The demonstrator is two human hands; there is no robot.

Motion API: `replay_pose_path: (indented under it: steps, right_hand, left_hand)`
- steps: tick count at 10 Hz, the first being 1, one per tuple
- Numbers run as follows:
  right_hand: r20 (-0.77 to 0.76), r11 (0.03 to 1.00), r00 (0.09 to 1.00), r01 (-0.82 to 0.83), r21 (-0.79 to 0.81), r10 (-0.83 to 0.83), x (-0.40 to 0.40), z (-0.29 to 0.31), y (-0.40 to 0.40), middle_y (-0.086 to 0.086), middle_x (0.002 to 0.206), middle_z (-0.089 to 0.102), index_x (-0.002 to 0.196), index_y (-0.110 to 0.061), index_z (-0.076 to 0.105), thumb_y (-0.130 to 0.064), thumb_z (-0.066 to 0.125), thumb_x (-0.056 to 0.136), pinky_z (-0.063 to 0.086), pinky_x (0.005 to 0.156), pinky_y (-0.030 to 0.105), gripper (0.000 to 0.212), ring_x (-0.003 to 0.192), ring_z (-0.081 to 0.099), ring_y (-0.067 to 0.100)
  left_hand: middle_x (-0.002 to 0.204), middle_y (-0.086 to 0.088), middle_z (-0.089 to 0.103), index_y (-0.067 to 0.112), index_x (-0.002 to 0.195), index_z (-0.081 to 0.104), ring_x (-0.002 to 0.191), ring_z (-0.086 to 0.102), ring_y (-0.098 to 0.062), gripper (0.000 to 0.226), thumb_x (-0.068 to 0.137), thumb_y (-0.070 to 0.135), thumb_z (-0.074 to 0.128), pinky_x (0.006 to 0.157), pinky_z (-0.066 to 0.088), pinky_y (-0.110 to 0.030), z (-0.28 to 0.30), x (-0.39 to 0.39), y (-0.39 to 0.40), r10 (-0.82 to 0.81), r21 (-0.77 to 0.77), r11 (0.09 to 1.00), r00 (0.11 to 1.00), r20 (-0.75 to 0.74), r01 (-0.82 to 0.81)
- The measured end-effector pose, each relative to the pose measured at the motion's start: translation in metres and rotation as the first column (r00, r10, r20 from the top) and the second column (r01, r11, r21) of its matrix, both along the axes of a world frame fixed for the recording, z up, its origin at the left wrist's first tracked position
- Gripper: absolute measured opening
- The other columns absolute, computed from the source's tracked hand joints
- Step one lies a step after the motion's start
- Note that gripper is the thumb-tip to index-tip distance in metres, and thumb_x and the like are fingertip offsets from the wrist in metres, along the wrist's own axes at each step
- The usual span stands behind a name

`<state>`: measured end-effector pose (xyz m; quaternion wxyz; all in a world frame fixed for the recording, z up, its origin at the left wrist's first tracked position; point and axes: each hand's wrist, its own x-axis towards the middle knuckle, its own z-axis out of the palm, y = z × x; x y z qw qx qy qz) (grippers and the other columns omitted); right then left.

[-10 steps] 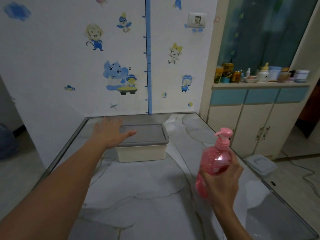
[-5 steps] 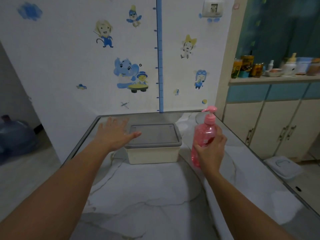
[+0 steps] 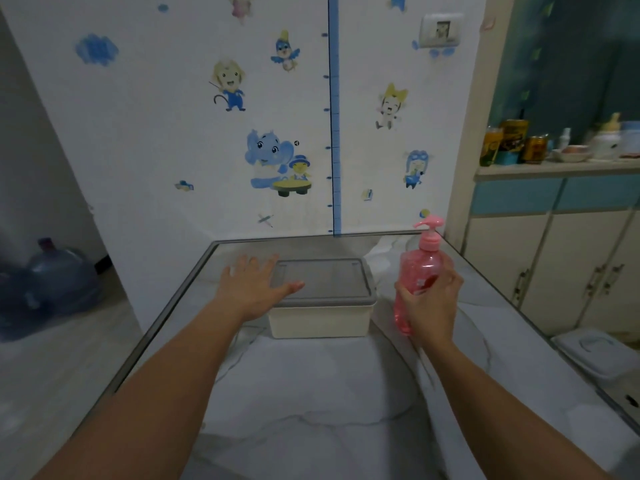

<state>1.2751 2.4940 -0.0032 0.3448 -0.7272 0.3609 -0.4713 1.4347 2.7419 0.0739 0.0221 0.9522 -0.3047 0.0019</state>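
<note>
Pink pump bottle [image 3: 417, 271], gripped upright by the right hand [image 3: 431, 303], hangs just right of the lidded box [image 3: 318, 320] toward the table's [image 3: 311, 393] far right corner. Left hand [image 3: 254, 289] lies flat, fingers straight, on the lid [image 3: 329, 277]; best to lower the bottle straight.

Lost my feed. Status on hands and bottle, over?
Left hand flat on grey lid. Right hand grips pink bottle, upright beside cream box. Nothing blocking.

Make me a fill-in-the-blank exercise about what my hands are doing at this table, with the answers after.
The right hand grips a translucent ___ plastic pump bottle.
The left hand lies flat on the ___ lid of the cream rectangular plastic box.
The box stands on the white marble-patterned table, to the ___ of the bottle.
Missing words: pink; grey; left.
</note>
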Motion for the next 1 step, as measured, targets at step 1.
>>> replay_pose_path:
  steps: [1]
  right_hand:
    - [-0.035,1.0,0.999,0.005,-0.024,-0.006,-0.014,0.0161,0.0026,0.005,0.14,0.032,0.141,-0.037,0.02,-0.056,0.064,0.074,0.041,0.102,0.053,0.082,0.124,0.046,0.031]
  left_hand:
    - [0.161,-0.01,0.01,0.032,0.153,0.0,0.149,0.001,-0.03,0.1,0.071,0.088,0.013,0.118,0.005,-0.052,-0.0011,-0.0054,-0.0117,-0.023,-0.011,1.0,1.0,0.009,0.023]
